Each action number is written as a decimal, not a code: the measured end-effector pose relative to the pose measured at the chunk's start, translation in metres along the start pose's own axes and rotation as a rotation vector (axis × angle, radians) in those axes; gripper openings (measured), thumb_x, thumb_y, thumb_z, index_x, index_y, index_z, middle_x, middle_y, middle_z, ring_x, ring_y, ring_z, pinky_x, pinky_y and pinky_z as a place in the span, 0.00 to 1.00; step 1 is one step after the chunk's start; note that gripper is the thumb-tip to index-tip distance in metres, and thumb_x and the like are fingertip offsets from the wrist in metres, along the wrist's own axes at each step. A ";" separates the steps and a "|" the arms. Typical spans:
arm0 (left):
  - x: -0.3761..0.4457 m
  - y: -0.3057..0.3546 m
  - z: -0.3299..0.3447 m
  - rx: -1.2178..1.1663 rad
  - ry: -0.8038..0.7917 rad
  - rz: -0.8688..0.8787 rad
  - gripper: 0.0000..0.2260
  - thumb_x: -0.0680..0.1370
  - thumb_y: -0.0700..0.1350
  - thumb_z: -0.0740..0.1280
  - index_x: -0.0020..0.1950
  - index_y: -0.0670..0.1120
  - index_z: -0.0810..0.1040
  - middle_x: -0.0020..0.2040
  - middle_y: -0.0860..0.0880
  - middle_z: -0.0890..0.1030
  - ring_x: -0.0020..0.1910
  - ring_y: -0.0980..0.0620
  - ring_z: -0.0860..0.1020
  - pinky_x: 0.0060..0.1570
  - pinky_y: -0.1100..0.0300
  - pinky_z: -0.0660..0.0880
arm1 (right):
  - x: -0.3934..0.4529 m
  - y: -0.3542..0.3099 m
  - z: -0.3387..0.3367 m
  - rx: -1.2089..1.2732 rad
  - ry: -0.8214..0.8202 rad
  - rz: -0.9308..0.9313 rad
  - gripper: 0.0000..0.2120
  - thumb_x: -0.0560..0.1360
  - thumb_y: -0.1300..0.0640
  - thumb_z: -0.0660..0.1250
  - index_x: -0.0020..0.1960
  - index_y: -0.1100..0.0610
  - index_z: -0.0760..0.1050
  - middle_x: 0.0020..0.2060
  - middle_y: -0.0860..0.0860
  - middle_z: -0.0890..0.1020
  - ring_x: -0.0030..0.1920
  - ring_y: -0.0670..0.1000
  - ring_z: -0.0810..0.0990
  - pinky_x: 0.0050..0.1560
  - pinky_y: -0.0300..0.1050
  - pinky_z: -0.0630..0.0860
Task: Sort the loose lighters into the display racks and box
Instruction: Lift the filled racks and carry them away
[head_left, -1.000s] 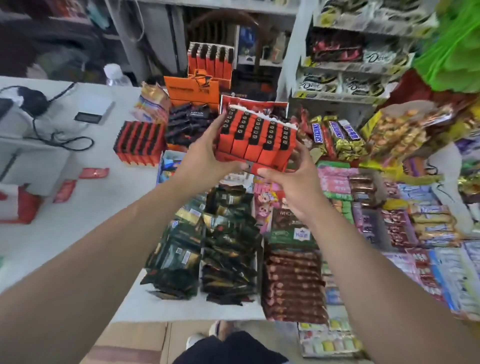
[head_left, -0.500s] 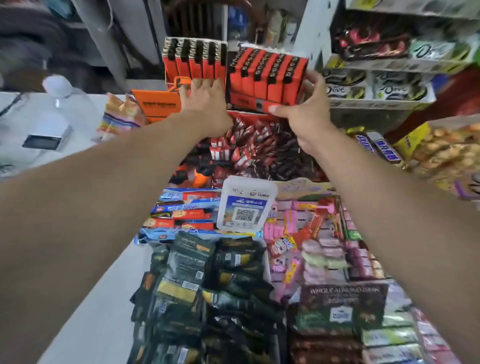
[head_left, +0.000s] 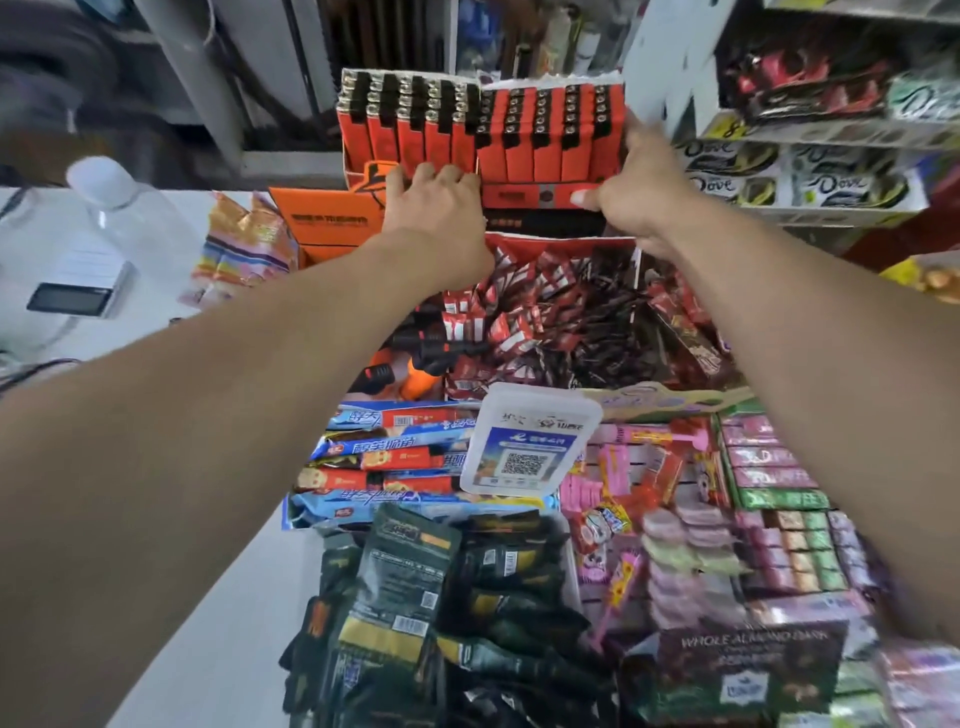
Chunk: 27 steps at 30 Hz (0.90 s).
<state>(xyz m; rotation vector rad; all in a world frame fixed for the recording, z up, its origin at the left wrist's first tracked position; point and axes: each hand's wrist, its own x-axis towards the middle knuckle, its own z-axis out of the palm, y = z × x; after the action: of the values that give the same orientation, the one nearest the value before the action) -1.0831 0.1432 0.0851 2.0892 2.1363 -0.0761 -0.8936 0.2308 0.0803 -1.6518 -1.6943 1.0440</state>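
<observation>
Lighters in the filled display rack (head_left: 550, 140) stood upright in orange rows with black caps, and this rack had been carried from low over the bench (head_left: 171, 675), through a raised position half a second earlier, to the back of the counter display. It now sat just beside a second rack (head_left: 405, 130), their near edges touching or almost so; whether the base had fully landed on the dark box beneath could not be told. The left hand (head_left: 441, 208) rested at the junction of the two racks with fingers curled over the lower front edge, and its grip appeared closed on the rack base. The right hand (head_left: 639, 192) held the right end of the moved rack, thumb pressed on the front strip and fingers wrapped behind the side wall. An orange box (head_left: 327, 218) stood to the left, below the second rack. A few loose lighters (head_left: 410, 358) lay lower down beside a tray of red wrapped sweets (head_left: 561, 312), well apart from both racks. In judgement, the placement step was nearly complete: one filled rack was aligned with its neighbour, release was still due, and the loose lighters remained to be sorted.
</observation>
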 end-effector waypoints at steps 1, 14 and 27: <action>0.000 0.000 0.000 -0.004 0.006 0.003 0.34 0.76 0.52 0.70 0.78 0.42 0.64 0.74 0.41 0.69 0.75 0.39 0.64 0.78 0.39 0.54 | 0.002 0.001 0.001 -0.013 0.011 0.014 0.33 0.71 0.69 0.76 0.70 0.49 0.71 0.59 0.46 0.83 0.61 0.47 0.80 0.68 0.51 0.75; 0.005 -0.010 -0.017 -0.111 0.000 0.052 0.37 0.75 0.41 0.68 0.82 0.44 0.56 0.63 0.40 0.78 0.66 0.37 0.73 0.72 0.42 0.64 | 0.002 0.002 -0.005 0.017 -0.002 0.055 0.46 0.70 0.78 0.69 0.79 0.46 0.60 0.61 0.48 0.81 0.62 0.48 0.79 0.61 0.51 0.80; 0.006 -0.014 -0.018 -0.160 -0.036 0.056 0.31 0.77 0.42 0.68 0.77 0.40 0.60 0.65 0.42 0.79 0.58 0.40 0.77 0.70 0.46 0.67 | 0.020 -0.003 -0.006 0.007 -0.009 0.042 0.52 0.62 0.77 0.76 0.78 0.47 0.62 0.65 0.51 0.77 0.64 0.52 0.77 0.60 0.53 0.81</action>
<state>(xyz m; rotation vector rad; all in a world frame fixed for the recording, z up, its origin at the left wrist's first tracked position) -1.0982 0.1515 0.1011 2.0391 1.9909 0.0615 -0.8922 0.2518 0.0834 -1.6876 -1.6667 1.0771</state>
